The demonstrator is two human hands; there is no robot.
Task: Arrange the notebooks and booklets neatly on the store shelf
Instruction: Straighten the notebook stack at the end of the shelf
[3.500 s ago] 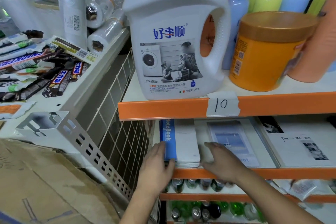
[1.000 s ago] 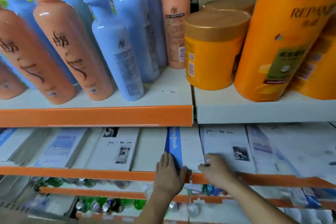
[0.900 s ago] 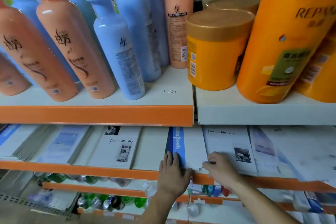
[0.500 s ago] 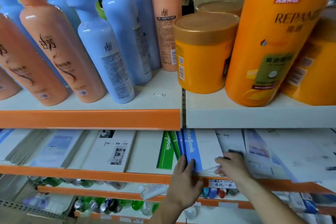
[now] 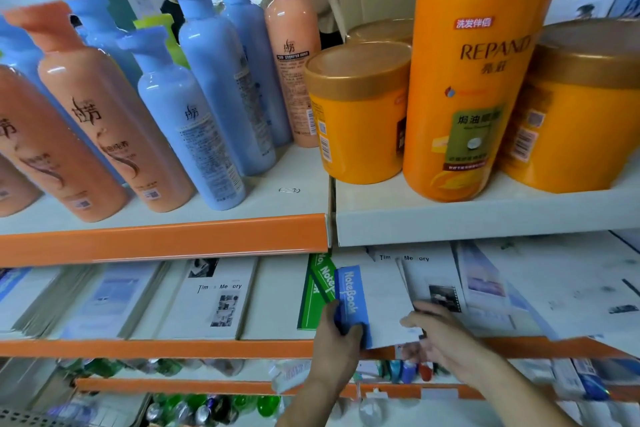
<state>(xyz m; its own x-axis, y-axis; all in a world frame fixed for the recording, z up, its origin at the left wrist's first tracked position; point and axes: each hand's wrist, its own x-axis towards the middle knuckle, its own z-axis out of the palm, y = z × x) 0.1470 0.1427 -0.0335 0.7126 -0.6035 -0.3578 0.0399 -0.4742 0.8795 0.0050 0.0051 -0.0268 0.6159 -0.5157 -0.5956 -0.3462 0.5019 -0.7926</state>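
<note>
Head view is showing the squaring-up step under way in the lower centre of the frame, on the notebook shelf (image 5: 156, 347) under the row of bottles. The left hand (image 5: 337, 340) is curling its fingers round the spine edge of the blue-spined notebooks (image 5: 377, 305), while the right hand (image 5: 441, 336) is pinching the stack's lower right corner, one finger lying on the white cover and the others tucking beneath it. The stack is sitting crooked, its spine leaning toward the upper left, its front edge poking out over the orange lip, its left side overlapping the green-spined notebooks (image 5: 313, 302) and its right side covering part of the Time Memory booklets (image 5: 433, 281). The next move is probably calling for both hands turning the stack until its spine is running straight back, then sliding it inward between its neighbours so that nothing is overhanging or overlapping.
</note>
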